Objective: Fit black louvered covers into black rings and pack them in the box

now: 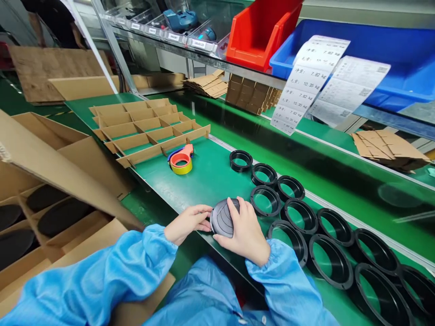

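A round dark grey cover with raised ribs [222,219] lies at the near edge of the green table [210,174]. My left hand [188,222] pinches its left rim with closed fingers. My right hand [245,231] lies over its right side, fingers curled on top of it. Both arms wear blue sleeves. Just right of my hands, several black plastic rings [265,200] lie in two rows along the table, running off to the lower right.
A tape dispenser with yellow tape [181,162] sits beyond my hands. A cardboard divider grid [149,129] lies farther back. An open carton [50,190] holding dark round parts stands at my left. Overhead shelf carries a red bin [261,31], a blue bin [401,59] and paper labels [306,86].
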Demonstrator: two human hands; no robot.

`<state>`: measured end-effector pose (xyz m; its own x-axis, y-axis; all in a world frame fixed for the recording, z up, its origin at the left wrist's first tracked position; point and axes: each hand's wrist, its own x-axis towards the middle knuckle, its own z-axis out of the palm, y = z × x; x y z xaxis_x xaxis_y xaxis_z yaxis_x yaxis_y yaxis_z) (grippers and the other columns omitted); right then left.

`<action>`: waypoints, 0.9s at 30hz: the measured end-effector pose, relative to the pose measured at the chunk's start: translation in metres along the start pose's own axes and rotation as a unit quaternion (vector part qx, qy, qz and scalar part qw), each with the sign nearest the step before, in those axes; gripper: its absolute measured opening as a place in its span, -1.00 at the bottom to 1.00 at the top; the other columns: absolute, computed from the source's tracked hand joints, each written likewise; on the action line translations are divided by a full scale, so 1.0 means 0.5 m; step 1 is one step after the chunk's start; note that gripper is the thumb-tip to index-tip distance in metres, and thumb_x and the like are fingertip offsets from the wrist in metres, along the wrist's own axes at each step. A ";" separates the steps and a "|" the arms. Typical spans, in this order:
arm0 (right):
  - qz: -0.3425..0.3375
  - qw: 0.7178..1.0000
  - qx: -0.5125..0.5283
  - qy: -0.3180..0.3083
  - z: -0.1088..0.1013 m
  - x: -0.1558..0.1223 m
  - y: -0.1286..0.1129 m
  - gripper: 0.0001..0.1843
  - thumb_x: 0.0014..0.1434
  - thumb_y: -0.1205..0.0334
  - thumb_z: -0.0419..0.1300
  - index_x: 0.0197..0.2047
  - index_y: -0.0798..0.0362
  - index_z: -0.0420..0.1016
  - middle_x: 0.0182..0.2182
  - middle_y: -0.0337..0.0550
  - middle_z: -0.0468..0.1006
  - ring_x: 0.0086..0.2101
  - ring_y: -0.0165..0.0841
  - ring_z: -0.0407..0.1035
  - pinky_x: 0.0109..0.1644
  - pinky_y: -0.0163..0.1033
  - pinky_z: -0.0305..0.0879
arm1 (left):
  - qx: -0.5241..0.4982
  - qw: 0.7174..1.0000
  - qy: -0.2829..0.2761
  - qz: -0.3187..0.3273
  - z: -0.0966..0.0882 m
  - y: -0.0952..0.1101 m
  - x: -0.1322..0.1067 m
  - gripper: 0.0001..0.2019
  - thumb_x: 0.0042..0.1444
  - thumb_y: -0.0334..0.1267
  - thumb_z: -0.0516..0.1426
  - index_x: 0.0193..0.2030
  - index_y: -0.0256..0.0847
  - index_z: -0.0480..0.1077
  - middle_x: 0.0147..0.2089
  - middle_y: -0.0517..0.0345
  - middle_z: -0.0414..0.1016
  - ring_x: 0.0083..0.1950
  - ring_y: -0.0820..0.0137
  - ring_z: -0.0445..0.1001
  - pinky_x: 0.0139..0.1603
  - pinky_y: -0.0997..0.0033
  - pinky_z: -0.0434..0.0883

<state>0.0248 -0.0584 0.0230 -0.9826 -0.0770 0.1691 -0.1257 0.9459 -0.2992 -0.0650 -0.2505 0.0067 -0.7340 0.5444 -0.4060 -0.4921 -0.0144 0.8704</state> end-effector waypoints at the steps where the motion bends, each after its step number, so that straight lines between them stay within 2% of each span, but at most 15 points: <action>1: -0.006 1.000 -0.010 -0.010 0.009 0.007 0.000 0.17 -0.07 -0.21 0.43 0.41 0.30 0.12 0.27 0.48 0.09 0.24 0.24 0.04 0.28 0.31 0.11 | -0.002 1.000 0.005 -0.006 -0.006 0.002 -0.007 -0.68 0.08 -0.23 0.34 -0.06 -0.36 0.50 -0.14 -0.09 0.55 -0.30 0.32 0.58 -0.19 0.34 0.56; 4: -0.026 0.998 -0.054 -0.028 0.024 0.015 0.001 0.20 0.03 -0.36 0.33 0.44 0.31 0.04 0.34 0.53 -0.02 0.30 0.31 -0.05 0.30 0.39 0.02 | 0.007 1.000 0.014 -0.008 -0.026 0.015 -0.028 -0.68 0.09 -0.23 0.34 -0.05 -0.33 0.52 -0.05 -0.12 0.53 -0.19 0.25 0.60 -0.12 0.32 0.55; 6: -0.048 0.996 -0.077 -0.023 0.012 0.017 -0.006 0.15 0.15 -0.42 0.18 0.46 0.31 -0.01 0.38 0.49 -0.11 0.34 0.29 -0.14 0.32 0.42 -0.04 | 0.012 1.000 0.018 0.001 -0.042 0.023 -0.040 -0.67 0.08 -0.21 0.35 -0.05 -0.31 0.52 -0.05 -0.10 0.54 -0.15 0.22 0.59 -0.09 0.31 0.54; 8: -0.075 0.993 -0.087 0.011 -0.014 0.019 -0.020 0.05 0.26 -0.39 0.03 0.47 0.29 -0.06 0.41 0.42 -0.18 0.38 0.23 -0.23 0.35 0.41 -0.09 | 0.013 0.999 0.030 0.007 -0.055 0.025 -0.050 -0.67 0.07 -0.19 0.35 -0.06 -0.29 0.52 -0.09 -0.07 0.54 -0.16 0.23 0.59 -0.10 0.30 0.53; 11: -0.090 0.988 -0.080 0.098 -0.038 0.017 -0.036 0.00 0.31 -0.32 -0.01 0.51 0.22 -0.22 0.44 0.31 -0.30 0.39 0.22 -0.30 0.35 0.41 -0.14 | 0.010 0.999 0.045 0.013 -0.061 0.012 -0.063 -0.66 0.03 -0.15 0.35 -0.11 -0.29 0.51 -0.16 -0.01 0.53 -0.24 0.30 0.56 -0.15 0.31 0.51; 13: -0.100 0.984 -0.082 0.121 -0.016 0.012 -0.030 -0.04 0.32 -0.28 -0.02 0.52 0.14 -0.25 0.44 0.30 -0.28 0.37 0.27 -0.22 0.29 0.47 -0.08 | 0.013 0.999 0.045 0.014 -0.058 -0.004 -0.068 -0.64 -0.02 -0.09 0.34 -0.17 -0.29 0.50 -0.21 0.03 0.51 -0.28 0.35 0.53 -0.19 0.32 0.49; 15: -0.112 0.984 -0.098 0.102 0.031 0.008 -0.014 -0.10 0.33 -0.27 -0.05 0.51 0.09 -0.20 0.43 0.35 -0.21 0.33 0.32 -0.08 0.17 0.47 0.09 | 0.014 0.999 0.050 0.011 -0.055 -0.018 -0.067 -0.58 -0.11 -0.01 0.36 -0.22 -0.29 0.50 -0.27 0.04 0.50 -0.33 0.37 0.51 -0.23 0.32 0.46; 17: -0.103 0.985 -0.118 0.075 0.076 0.005 0.001 -0.09 0.31 -0.29 -0.06 0.50 0.12 -0.12 0.39 0.42 -0.11 0.27 0.34 0.03 0.02 0.39 0.24 | 0.011 0.999 0.052 0.009 -0.054 -0.029 -0.067 -0.48 -0.24 0.08 0.40 -0.27 -0.31 0.50 -0.31 0.03 0.50 -0.36 0.36 0.50 -0.26 0.31 0.45; 19: -0.092 0.986 -0.127 0.063 0.097 0.000 0.003 -0.10 0.29 -0.28 -0.06 0.49 0.13 -0.08 0.33 0.44 0.04 0.22 0.33 0.12 -0.11 0.30 0.33 | 0.009 0.999 0.045 0.016 -0.054 -0.035 -0.076 -0.36 -0.35 0.20 0.41 -0.27 -0.31 0.49 -0.35 0.04 0.49 -0.38 0.35 0.49 -0.30 0.31 0.44; 22: -0.138 0.982 -0.103 0.082 0.086 -0.012 -0.033 -0.10 0.25 -0.19 0.01 0.50 0.08 -0.13 0.26 0.38 0.19 0.16 0.28 0.21 -0.16 0.22 0.36 | 0.066 0.997 0.023 0.034 -0.053 -0.040 -0.107 -0.26 -0.25 0.31 0.35 -0.10 -0.26 0.43 -0.41 0.11 0.47 -0.42 0.34 0.48 -0.43 0.40 0.38; 24: -0.198 0.972 -0.079 0.101 0.073 -0.017 -0.078 -0.03 0.17 -0.13 0.11 0.51 0.04 -0.16 0.30 0.37 0.15 0.16 0.33 0.20 -0.15 0.23 0.32 | 0.154 0.987 0.015 0.044 -0.057 -0.040 -0.134 -0.29 -0.18 0.23 0.37 -0.01 -0.21 0.34 -0.52 0.23 0.39 -0.52 0.40 0.40 -0.55 0.50 0.27; 26: -0.268 0.954 -0.064 0.118 0.067 -0.016 -0.128 0.02 0.11 -0.12 0.18 0.51 0.00 -0.14 0.33 0.37 0.10 0.16 0.42 0.17 -0.13 0.29 0.25 | 0.189 0.980 0.026 0.058 -0.069 -0.034 -0.166 -0.36 -0.17 0.12 0.41 -0.07 -0.18 0.29 -0.52 0.28 0.36 -0.57 0.46 0.32 -0.61 0.54 0.21; 27: -0.302 0.943 -0.057 0.125 0.067 -0.013 -0.149 0.04 0.09 -0.17 0.20 0.51 0.00 -0.12 0.33 0.38 0.09 0.15 0.45 0.16 -0.10 0.34 0.20 | 0.174 0.982 0.034 0.070 -0.079 -0.027 -0.185 -0.40 -0.16 0.10 0.41 -0.13 -0.17 0.26 -0.44 0.22 0.41 -0.57 0.48 0.32 -0.62 0.54 0.23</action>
<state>0.0362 -0.1389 0.0126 -0.6720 -0.5488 0.4972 -0.6222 0.7825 0.0227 -0.0091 -0.3338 0.0214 -0.8191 0.4995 -0.2822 -0.2022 0.2090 0.9568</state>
